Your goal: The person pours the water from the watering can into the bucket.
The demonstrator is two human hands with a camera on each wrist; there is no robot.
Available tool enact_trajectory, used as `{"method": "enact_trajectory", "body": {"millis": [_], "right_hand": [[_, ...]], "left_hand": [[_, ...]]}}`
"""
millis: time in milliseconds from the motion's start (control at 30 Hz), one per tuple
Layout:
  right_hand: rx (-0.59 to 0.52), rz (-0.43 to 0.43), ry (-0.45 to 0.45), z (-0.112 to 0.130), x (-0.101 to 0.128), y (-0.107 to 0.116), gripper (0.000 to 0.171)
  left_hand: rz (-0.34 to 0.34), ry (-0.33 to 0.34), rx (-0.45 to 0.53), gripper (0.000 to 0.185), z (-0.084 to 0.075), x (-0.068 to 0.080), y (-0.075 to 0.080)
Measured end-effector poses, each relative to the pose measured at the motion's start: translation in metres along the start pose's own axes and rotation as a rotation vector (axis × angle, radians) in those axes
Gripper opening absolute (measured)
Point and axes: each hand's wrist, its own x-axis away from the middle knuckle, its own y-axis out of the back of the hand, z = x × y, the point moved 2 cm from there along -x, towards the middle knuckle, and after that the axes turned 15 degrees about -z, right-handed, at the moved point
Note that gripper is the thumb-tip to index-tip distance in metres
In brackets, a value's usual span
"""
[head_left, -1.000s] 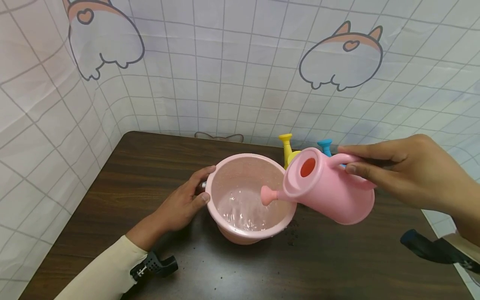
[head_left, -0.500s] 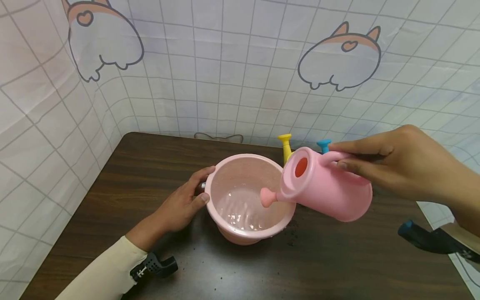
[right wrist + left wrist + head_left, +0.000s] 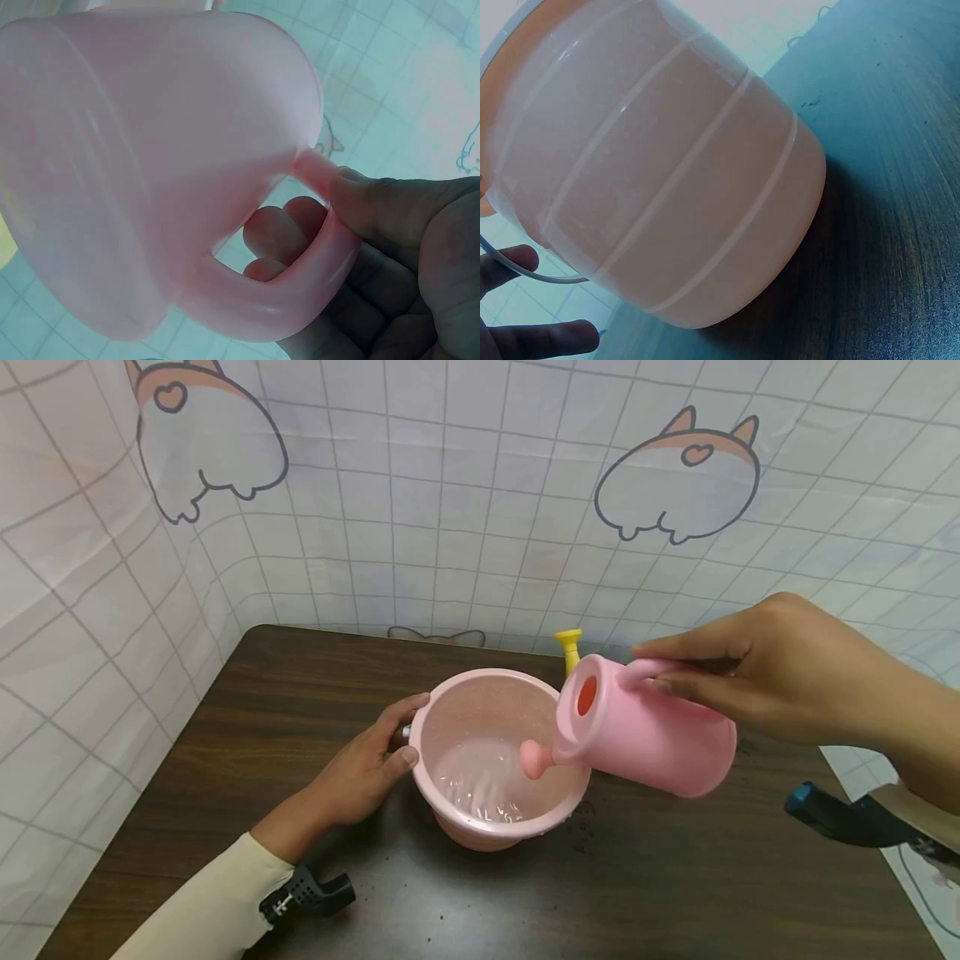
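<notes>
Pouring is under way: a pink toy watering can (image 3: 645,735) is held tilted over a pink plastic bucket (image 3: 495,760), which stands near the middle of the dark wooden table (image 3: 262,710), somewhat toward its far edge. The can's handle is gripped by the right hand (image 3: 787,685), with the thumb on top and the fingers curled through the loop, as the right wrist view shows plainly. The rose-tipped spout (image 3: 534,760) hangs inside the bucket's rim, above a shallow pool of water in the bottom. The bucket's near-left wall is steadied by the left hand (image 3: 367,768), whose fingers lie relaxed against the rim and wire bail rather than clenched round it.

To do this well, the spout should be kept inside the rim so that nothing is spilled on the table, where dark specks are already scattered by the bucket's base. The tilt is best increased gradually, and the bucket kept pressed lightly so that it cannot slide. A yellow spout (image 3: 569,647) of another can shows behind, toward the far edge, and contact with it should be avoided.
</notes>
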Motion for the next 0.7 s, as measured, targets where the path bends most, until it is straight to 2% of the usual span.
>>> {"method": "enact_trajectory", "body": {"millis": [233,700], "right_hand": [[-0.019,0.041,0.062,0.001,-0.012,-0.003,0.034],[0.008,0.126,-0.009,0.007,-0.024,-0.001,0.034]], "left_hand": [[0.004,0.003,-0.005,0.060,-0.001,0.000,0.000],[0.006,0.012,-0.014,0.059,-0.001,0.000,0.000]]}}
